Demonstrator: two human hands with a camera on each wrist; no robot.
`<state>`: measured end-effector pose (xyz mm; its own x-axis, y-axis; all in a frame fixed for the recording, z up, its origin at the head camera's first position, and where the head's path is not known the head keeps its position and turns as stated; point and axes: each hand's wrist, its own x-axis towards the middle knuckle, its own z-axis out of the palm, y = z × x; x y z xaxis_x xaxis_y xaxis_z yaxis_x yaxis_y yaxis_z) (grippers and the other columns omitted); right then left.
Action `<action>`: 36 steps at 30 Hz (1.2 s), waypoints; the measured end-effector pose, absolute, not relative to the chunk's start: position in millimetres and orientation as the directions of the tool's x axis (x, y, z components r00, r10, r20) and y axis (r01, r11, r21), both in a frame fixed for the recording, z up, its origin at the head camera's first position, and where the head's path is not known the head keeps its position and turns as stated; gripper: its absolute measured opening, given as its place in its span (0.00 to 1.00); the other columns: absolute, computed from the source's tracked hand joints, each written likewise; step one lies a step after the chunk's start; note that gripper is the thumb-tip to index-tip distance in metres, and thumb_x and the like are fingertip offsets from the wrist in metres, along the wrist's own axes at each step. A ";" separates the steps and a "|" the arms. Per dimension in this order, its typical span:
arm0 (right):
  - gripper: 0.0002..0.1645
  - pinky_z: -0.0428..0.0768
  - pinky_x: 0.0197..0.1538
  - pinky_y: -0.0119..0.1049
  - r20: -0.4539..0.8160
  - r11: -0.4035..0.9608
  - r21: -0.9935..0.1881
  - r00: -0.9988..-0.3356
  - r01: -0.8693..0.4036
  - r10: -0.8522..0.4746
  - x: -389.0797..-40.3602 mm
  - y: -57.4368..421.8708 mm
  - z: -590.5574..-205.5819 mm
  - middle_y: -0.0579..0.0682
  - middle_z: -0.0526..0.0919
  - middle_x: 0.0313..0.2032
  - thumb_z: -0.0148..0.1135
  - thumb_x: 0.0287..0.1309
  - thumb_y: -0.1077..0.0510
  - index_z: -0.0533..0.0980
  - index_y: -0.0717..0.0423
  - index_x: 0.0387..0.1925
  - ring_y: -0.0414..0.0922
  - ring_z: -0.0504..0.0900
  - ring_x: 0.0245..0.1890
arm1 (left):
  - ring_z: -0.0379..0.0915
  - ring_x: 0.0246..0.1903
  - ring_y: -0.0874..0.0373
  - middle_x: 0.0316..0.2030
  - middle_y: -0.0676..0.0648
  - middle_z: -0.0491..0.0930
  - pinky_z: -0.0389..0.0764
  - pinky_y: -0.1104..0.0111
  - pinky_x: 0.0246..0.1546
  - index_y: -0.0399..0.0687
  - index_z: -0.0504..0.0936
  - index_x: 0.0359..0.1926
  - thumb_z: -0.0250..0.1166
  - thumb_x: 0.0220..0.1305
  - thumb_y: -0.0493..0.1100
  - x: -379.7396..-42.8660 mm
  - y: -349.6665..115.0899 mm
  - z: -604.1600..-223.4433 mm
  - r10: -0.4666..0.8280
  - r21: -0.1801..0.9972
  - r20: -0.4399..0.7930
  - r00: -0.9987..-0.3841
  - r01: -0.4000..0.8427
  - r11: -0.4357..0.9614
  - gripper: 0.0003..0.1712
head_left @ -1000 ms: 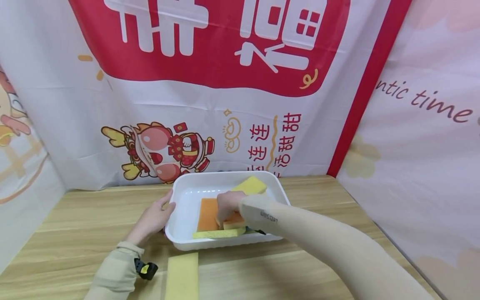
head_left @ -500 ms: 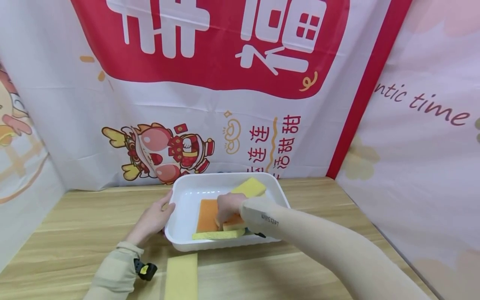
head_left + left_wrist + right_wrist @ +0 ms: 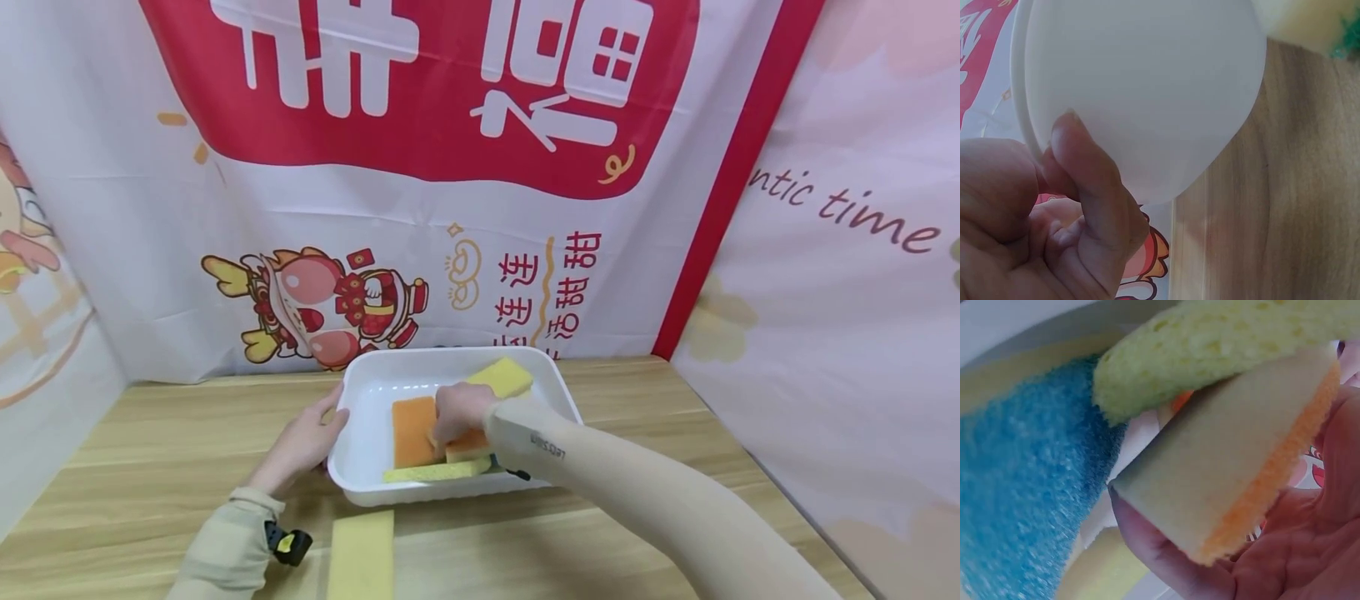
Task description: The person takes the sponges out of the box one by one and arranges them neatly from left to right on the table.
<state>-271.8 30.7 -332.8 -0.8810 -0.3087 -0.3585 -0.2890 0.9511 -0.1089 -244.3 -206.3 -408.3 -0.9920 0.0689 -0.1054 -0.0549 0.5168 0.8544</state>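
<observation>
Down in the white tray [image 3: 367, 442], the right hand [image 3: 459, 412] has its fingers curled round an orange-and-cream sponge [image 3: 1210, 450]; its end touches them. The left hand [image 3: 303, 437] pinches the rim.

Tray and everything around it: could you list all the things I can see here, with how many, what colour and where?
table: 1, wood-coloured, under everything
tray: 1, white, on the table
flat sponge: 1, orange, mid-tray
two-layer sponge: 1, orange and cream, near side of tray
narrow sponge: 1, yellow-green, along tray's near wall
far sponge: 1, yellow, tray's far right
rough sponge: 1, blue-faced, tray's near right
loose sponge: 1, yellow, on table before tray
printed cloth: pieces unclear, mostly white and red, behind and beside table
sleeves: 2, beige, on both arms
left hand: 1, bare, gripping tray's left end
right hand: 1, bare, holding two-layer sponge
</observation>
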 end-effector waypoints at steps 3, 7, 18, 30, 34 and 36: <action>0.18 0.73 0.36 0.37 -0.331 0.948 -0.108 -0.888 -0.299 -0.318 -272.0 30.7 -331.2 0.44 0.78 0.29 0.76 0.45 0.46 0.77 0.48 0.32 0.42 0.74 0.32 | 0.79 0.20 0.51 0.48 0.28 0.75 0.82 0.57 0.20 0.52 0.46 0.79 0.47 0.78 0.50 -245.0 -206.4 -408.4 0.065 0.856 -0.103 -0.993 -0.055 0.513 0.35; 0.16 0.72 0.36 0.38 -0.305 0.947 -0.094 -0.897 -0.307 -0.321 -272.3 30.5 -328.9 0.45 0.77 0.29 0.73 0.48 0.46 0.76 0.48 0.33 0.43 0.74 0.33 | 0.79 0.20 0.51 0.47 0.28 0.76 0.82 0.56 0.20 0.53 0.46 0.79 0.47 0.78 0.50 -245.0 -206.2 -408.6 0.062 0.860 -0.102 -0.993 -0.057 0.506 0.35; 0.15 0.74 0.31 0.38 -0.153 0.948 -0.053 -0.936 -0.314 -0.319 -275.0 31.3 -302.3 0.51 0.72 0.35 0.72 0.46 0.48 0.76 0.49 0.32 0.47 0.71 0.35 | 0.80 0.20 0.50 0.48 0.28 0.76 0.82 0.56 0.21 0.53 0.46 0.79 0.47 0.78 0.50 -244.7 -206.3 -408.6 0.068 0.869 -0.102 -0.992 -0.056 0.492 0.35; 0.18 0.75 0.24 0.38 0.054 0.932 0.004 -0.931 -0.361 -0.361 -245.8 34.4 -278.4 0.52 0.70 0.33 0.70 0.42 0.45 0.74 0.50 0.30 0.47 0.71 0.33 | 0.80 0.20 0.50 0.44 0.30 0.78 0.82 0.55 0.21 0.55 0.46 0.79 0.47 0.78 0.50 -245.6 -207.1 -407.2 0.063 0.869 -0.108 -0.992 -0.063 0.491 0.35; 0.20 0.74 0.21 0.37 0.105 0.935 -0.032 -0.931 -0.354 -0.349 -231.3 36.1 -279.4 0.54 0.70 0.33 0.70 0.41 0.44 0.75 0.51 0.31 0.47 0.73 0.28 | 0.80 0.20 0.51 0.48 0.28 0.75 0.82 0.56 0.21 0.55 0.46 0.79 0.47 0.78 0.51 -245.4 -207.1 -407.3 0.063 0.869 -0.109 -0.992 -0.064 0.490 0.35; 0.21 0.73 0.20 0.36 0.118 0.941 -0.051 -0.938 -0.335 -0.327 -225.9 36.5 -280.3 0.55 0.69 0.34 0.70 0.42 0.43 0.75 0.51 0.32 0.47 0.73 0.25 | 0.80 0.20 0.51 0.50 0.28 0.74 0.82 0.56 0.20 0.55 0.46 0.79 0.47 0.78 0.50 -245.3 -206.8 -406.6 0.065 0.869 -0.109 -0.992 -0.063 0.491 0.35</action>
<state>-225.9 36.5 -280.3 -0.9377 -0.3270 0.1178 -0.3346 0.9410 -0.0514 -245.3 -206.8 -406.6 -0.9919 0.0646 -0.1090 -0.0634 0.4914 0.8686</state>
